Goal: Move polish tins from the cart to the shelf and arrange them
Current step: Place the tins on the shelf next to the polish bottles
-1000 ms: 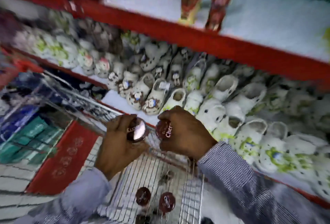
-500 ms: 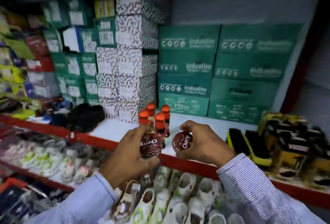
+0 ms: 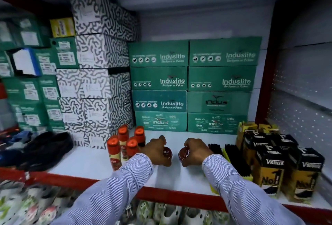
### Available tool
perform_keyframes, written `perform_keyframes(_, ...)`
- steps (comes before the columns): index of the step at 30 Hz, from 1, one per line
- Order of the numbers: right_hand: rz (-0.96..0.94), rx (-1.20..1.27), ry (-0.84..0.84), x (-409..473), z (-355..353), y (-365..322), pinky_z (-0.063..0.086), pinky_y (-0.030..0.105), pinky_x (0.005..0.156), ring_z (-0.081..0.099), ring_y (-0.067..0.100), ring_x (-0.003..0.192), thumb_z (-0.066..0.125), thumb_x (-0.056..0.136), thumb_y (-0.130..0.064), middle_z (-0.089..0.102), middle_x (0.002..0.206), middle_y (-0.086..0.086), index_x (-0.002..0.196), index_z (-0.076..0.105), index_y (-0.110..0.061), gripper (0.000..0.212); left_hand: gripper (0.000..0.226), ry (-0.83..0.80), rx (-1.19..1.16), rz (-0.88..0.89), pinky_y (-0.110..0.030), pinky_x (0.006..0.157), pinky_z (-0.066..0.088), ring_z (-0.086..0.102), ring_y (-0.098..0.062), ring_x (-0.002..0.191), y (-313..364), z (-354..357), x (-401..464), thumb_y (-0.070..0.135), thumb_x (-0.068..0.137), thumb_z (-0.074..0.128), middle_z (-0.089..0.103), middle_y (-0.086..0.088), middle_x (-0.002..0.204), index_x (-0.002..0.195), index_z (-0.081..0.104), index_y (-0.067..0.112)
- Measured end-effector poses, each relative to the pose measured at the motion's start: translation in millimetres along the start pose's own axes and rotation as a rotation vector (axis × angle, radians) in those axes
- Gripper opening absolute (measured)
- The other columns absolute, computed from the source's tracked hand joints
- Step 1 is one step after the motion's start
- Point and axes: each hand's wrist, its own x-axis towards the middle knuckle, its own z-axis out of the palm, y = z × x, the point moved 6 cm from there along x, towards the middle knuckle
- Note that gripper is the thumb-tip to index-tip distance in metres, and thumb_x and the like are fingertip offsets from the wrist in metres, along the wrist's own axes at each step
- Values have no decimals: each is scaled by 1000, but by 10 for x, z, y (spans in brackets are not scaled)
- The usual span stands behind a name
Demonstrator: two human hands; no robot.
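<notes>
- My left hand point(image 3: 156, 150) is gripping one red tin point(image 3: 167, 152), fingers curled around it, low over the white shelf point(image 3: 86, 163).
- My right hand point(image 3: 195, 151) is clasping another tin point(image 3: 183, 153) at 3 o'clock of the first, near the bottles point(image 3: 125, 144).

Both my arms are out over the white shelf point(image 3: 86, 163). My left hand point(image 3: 156, 151) grips a dark red polish tin point(image 3: 167, 152), and my right hand point(image 3: 195, 152) grips a second red tin point(image 3: 183, 153), the two tins facing each other, close but apart, low over the shelf. Just left of my left hand stand four orange-capped bottles point(image 3: 124, 145). Right of my right hand lie black brushes point(image 3: 233, 160), then black-and-yellow Venus boxes point(image 3: 271, 169). Green Induslite boxes point(image 3: 190, 84) are stacked behind, squiggle-patterned boxes point(image 3: 97, 66) beside them.
</notes>
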Motion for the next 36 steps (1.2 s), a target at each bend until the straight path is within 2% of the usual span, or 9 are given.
perform_keyframes(6,48,-24,-58,245,267,93,52,33,95,59,31,121,85,68,-26,55,135,13,129,56,-11,70,81,-62,37,-41,-35,97,53,60,-33,124,-128,217,263,28,71,87,61,-17,135,138,46,7)
perform_keyframes(10,64,-7,-24,295,364,110,51,34,97,58,33,121,71,80,-30,56,134,14,128,55,-11,54,78,-85,29,-52,-33,97,52,61,-33,125,-179,309,324,25,74,85,61,-18,136,138,46,5)
perform_keyframes(18,34,-5,-9,142,322,24,42,42,111,43,35,138,68,84,-31,49,148,14,144,42,-9,69,79,-52,71,-14,-35,107,49,56,-35,133,-154,254,150,26,82,78,57,-19,143,149,41,7)
perform_keyframes(22,-56,-50,147,-223,213,-119,29,50,120,17,36,153,57,93,-33,18,167,10,159,16,-18,79,76,135,143,151,-45,122,37,31,-34,155,21,60,-359,26,92,60,30,-16,167,159,28,12)
perform_keyframes(24,-124,-84,243,-517,248,-225,21,52,123,4,35,156,58,93,-36,5,170,7,160,8,-23,85,78,249,189,249,-43,129,27,22,-31,159,50,53,-757,23,91,58,20,-9,172,161,24,17)
perform_keyframes(26,-208,-76,361,-863,355,-333,16,51,125,-4,33,156,58,93,-38,-2,170,6,160,6,-25,86,77,373,204,328,-37,127,21,21,-27,159,32,101,-1206,25,89,60,22,-4,172,159,29,19)
perform_keyframes(29,-337,-52,505,-1315,653,-483,12,51,126,-7,30,157,57,91,-37,-1,170,5,160,10,-24,84,72,508,277,370,-44,129,23,22,-28,160,-142,317,-1778,34,91,55,27,-5,170,158,34,18)
perform_keyframes(32,-407,-11,491,-1672,1199,-568,15,56,124,-6,32,157,58,88,-34,4,170,7,159,16,-24,84,74,545,315,290,-59,126,24,25,-37,158,-539,783,-2285,37,92,56,31,-9,168,159,31,18)
perform_keyframes(36,-438,-3,272,-2012,2191,-588,20,62,121,-2,39,156,63,83,-29,10,168,14,159,18,-23,88,86,369,305,52,-68,123,14,7,-47,159,-1268,1681,-2932,44,91,57,11,-15,173,164,16,25)
